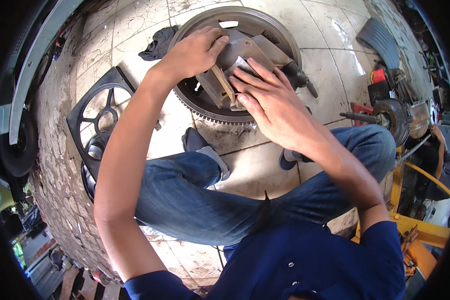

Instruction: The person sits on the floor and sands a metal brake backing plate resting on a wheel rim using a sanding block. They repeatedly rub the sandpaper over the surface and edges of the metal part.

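Observation:
A rusty metal bracket (248, 48) with angled plates rests on a toothed flywheel (185, 102) on the floor ahead of me. My left hand (197, 49) is closed over the bracket's far left part, its fingertips partly hidden. My right hand (270, 92) lies with fingers stretched out over a crumpled grey sheet (239, 65) against the bracket; whether it is cloth or abrasive paper I cannot tell. Its fingers look dark with grime. Beside the right thumb, a narrow light-brown plate (224, 82) stands on edge. A dark cylindrical part (302, 80) sticks out at the right.
A black fan shroud (72, 117) leans at my left, and a dark rag (159, 42) lies by the flywheel. To the right are a curved ribbed part (380, 42), a hub with a shaft (390, 120) and a yellow frame (425, 230). Another person's arm (439, 150) shows at far right.

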`<state>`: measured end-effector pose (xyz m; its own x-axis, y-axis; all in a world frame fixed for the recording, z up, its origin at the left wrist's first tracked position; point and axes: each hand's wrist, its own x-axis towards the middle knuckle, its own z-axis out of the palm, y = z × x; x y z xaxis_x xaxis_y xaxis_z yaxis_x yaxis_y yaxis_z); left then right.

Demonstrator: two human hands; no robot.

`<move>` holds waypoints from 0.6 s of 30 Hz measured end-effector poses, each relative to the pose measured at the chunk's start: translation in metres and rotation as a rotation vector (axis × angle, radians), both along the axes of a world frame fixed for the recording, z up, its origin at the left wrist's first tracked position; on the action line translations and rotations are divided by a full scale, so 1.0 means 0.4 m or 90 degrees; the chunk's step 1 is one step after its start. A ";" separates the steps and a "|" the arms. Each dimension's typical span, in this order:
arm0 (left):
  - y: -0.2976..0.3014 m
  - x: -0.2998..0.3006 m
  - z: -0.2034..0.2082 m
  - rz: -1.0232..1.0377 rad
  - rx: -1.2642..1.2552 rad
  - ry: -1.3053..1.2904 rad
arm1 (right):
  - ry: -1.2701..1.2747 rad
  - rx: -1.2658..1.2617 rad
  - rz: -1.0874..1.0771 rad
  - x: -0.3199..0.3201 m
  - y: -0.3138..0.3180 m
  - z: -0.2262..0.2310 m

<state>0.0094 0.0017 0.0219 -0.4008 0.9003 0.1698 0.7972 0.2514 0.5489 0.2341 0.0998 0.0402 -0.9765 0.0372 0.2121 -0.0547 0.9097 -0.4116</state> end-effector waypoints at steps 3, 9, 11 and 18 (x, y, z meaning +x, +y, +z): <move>0.009 -0.021 -0.006 0.007 0.001 -0.006 | -0.007 -0.002 -0.033 -0.015 -0.017 0.005; 0.009 -0.046 -0.069 0.127 0.062 -0.275 | -0.034 -0.029 -0.044 -0.083 -0.006 -0.010; 0.004 -0.047 -0.083 0.130 0.076 -0.286 | -0.073 -0.071 -0.025 -0.087 0.006 -0.003; -0.005 -0.058 -0.088 0.139 0.086 -0.147 | -0.141 -0.098 -0.033 -0.050 -0.024 0.047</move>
<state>-0.0137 -0.0003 -0.0134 -0.6239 0.7643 0.1634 0.5828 0.3156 0.7488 0.2139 0.0902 0.0588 -0.9945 0.1031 -0.0186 0.0967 0.8349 -0.5419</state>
